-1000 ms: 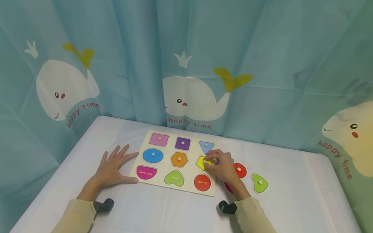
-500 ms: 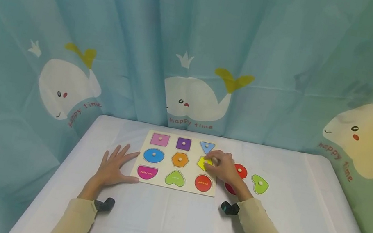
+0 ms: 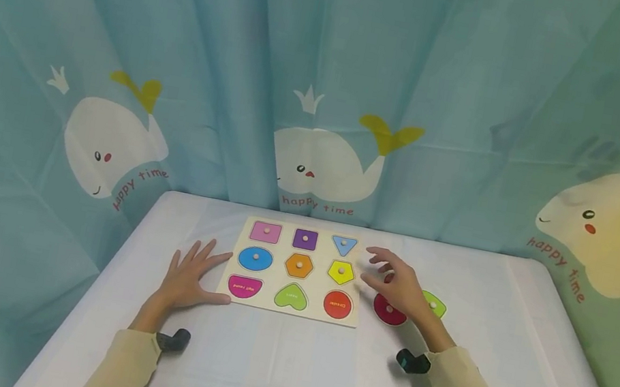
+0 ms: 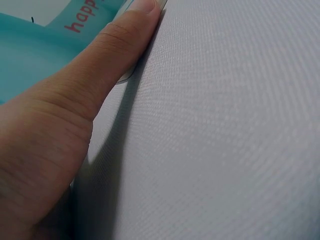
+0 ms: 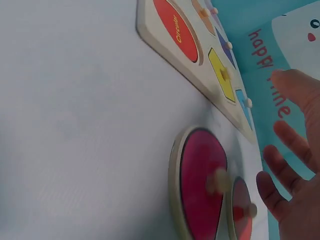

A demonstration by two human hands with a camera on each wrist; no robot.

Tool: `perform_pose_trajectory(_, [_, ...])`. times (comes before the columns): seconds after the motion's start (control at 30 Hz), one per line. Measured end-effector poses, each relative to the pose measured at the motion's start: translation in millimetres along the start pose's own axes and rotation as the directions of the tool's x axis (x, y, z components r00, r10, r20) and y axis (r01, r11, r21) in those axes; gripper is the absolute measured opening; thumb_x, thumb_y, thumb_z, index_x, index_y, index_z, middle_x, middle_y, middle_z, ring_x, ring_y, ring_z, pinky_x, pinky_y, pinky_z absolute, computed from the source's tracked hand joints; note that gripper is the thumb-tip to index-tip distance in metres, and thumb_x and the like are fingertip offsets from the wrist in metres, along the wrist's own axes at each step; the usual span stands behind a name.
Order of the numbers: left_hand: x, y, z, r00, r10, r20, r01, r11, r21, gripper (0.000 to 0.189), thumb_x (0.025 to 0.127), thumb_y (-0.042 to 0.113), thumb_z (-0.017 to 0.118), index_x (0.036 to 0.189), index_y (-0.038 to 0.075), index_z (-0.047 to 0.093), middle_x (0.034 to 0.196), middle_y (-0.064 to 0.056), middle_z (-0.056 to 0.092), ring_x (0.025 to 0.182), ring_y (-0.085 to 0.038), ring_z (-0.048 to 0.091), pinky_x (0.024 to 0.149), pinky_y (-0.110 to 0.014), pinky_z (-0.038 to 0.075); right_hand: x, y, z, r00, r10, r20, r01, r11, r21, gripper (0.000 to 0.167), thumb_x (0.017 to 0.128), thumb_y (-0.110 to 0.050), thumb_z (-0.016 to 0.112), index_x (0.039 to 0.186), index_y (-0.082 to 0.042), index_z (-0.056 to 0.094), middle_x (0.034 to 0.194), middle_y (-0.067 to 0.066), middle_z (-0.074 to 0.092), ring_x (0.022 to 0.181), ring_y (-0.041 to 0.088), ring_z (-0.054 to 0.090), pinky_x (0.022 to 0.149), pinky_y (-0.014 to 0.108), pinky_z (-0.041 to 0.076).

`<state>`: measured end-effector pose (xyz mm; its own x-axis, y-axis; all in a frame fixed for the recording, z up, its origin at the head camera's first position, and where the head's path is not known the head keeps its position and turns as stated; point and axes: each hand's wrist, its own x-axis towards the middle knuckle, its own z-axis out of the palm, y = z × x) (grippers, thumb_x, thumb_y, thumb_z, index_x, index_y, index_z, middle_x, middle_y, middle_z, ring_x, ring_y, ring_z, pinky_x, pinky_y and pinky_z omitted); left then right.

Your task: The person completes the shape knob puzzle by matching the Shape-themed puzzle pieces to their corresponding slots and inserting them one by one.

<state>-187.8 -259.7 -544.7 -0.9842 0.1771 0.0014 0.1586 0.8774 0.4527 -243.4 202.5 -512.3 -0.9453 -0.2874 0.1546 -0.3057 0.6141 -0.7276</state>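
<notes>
The right hand (image 3: pixel 400 289) hangs just off the right edge of the board (image 3: pixel 269 283), its grip spread, thumb and fingertips apart and lightly bent. Under and just beside it lie the loose pieces: a dark red piece (image 3: pixel 386 308) and a red piece (image 5: pixel 242 210), both knobbed, with a green heart piece (image 3: pixel 436 308) partly hidden by the forearm. The left hand (image 3: pixel 185 279) also has its grip spread, the thumb resting on the board's near left corner and a fingertip at its left edge.

The board lies flat towards the far edge of the table (image 3: pixel 267 366), left of its middle. Along its far row sit a pink rectangle (image 3: pixel 265 234), purple square (image 3: pixel 304 241) and blue triangle (image 3: pixel 343 248); in the middle row, a blue oval (image 3: pixel 255 261), orange hexagon (image 3: pixel 299 268) and yellow pentagon (image 3: pixel 341 276), all six with knobs. The near row shows lettered magenta, green and red shapes. Beyond the far edge hangs a blue whale-print curtain (image 3: pixel 338 32).
</notes>
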Motion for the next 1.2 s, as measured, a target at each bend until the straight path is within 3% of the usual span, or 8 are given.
perform_pose_trajectory(0.23, [-0.6, 0.4, -0.5, 1.000, -0.001, 0.000, 0.001, 1.000, -0.003, 0.104, 0.069, 0.067, 0.082, 0.156, 0.022, 0.047, 0.170, -0.017, 0.020, 0.155, -0.048, 0.004, 0.118, -0.072, -0.006, -22.4, 8, -12, 1.000, -0.013, -0.023, 0.013, 1.000, -0.016, 0.067, 0.086, -0.016, 0.085, 0.145, -0.017, 0.052, 0.119, 0.013, 0.068, 0.104, 0.032, 0.066, 0.085, 0.049, 0.061])
perform_pose_trajectory(0.47, [-1.8, 1.5, -1.4, 1.000, 0.002, 0.004, -0.002, 1.000, 0.005, 0.103, 0.070, 0.066, 0.082, 0.156, 0.022, 0.046, 0.169, -0.018, 0.020, 0.155, -0.049, 0.005, 0.118, -0.073, -0.006, -46.7, 20, -18, 0.998, -0.056, -0.029, 0.055, 0.998, -0.016, 0.062, 0.084, -0.013, 0.085, 0.140, -0.010, 0.059, 0.117, 0.012, 0.070, 0.100, 0.029, 0.064, 0.081, 0.037, 0.058])
perform_pose_trajectory(0.6, [-1.7, 2.3, -2.1, 1.000, 0.010, -0.001, -0.010, 1.000, 0.006, 0.103, 0.070, 0.066, 0.082, 0.155, 0.021, 0.047, 0.169, -0.019, 0.022, 0.154, -0.049, 0.006, 0.117, -0.074, -0.004, -55.7, 25, -18, 0.997, -0.069, -0.041, 0.068, 0.997, -0.025, 0.056, 0.083, -0.012, 0.086, 0.133, -0.005, 0.063, 0.118, 0.012, 0.071, 0.102, 0.029, 0.066, 0.082, 0.037, 0.056])
perform_pose_trajectory(0.87, [-0.4, 0.9, -2.1, 1.000, 0.008, 0.009, -0.008, 1.000, 0.007, 0.103, 0.071, 0.066, 0.081, 0.156, 0.022, 0.046, 0.170, -0.018, 0.020, 0.155, -0.048, 0.004, 0.118, -0.073, -0.006, -63.8, 31, -13, 0.999, 0.034, -0.003, -0.034, 0.996, -0.079, 0.038, 0.086, -0.013, 0.084, 0.122, -0.009, 0.071, 0.113, 0.006, 0.067, 0.103, 0.025, 0.061, 0.089, 0.042, 0.058])
perform_pose_trajectory(1.07, [0.0, 2.7, -3.0, 1.000, 0.008, 0.004, -0.008, 1.000, 0.005, 0.102, 0.071, 0.064, 0.082, 0.156, 0.021, 0.046, 0.169, -0.019, 0.020, 0.155, -0.049, 0.005, 0.117, -0.073, -0.005, -64.4, 35, -13, 1.000, 0.020, -0.008, -0.020, 0.996, -0.083, 0.028, 0.085, -0.008, 0.084, 0.110, -0.015, 0.074, 0.110, 0.004, 0.066, 0.102, 0.024, 0.063, 0.089, 0.043, 0.058])
perform_pose_trajectory(1.2, [-0.7, 4.2, -3.6, 1.000, 0.007, 0.004, -0.007, 1.000, 0.003, 0.101, 0.071, 0.064, 0.082, 0.156, 0.021, 0.046, 0.169, -0.019, 0.020, 0.155, -0.049, 0.005, 0.117, -0.073, -0.005, -64.6, 37, -14, 1.000, -0.008, -0.027, 0.006, 0.998, -0.069, 0.022, 0.083, -0.007, 0.085, 0.102, -0.015, 0.077, 0.109, 0.004, 0.066, 0.101, 0.025, 0.065, 0.088, 0.036, 0.058])
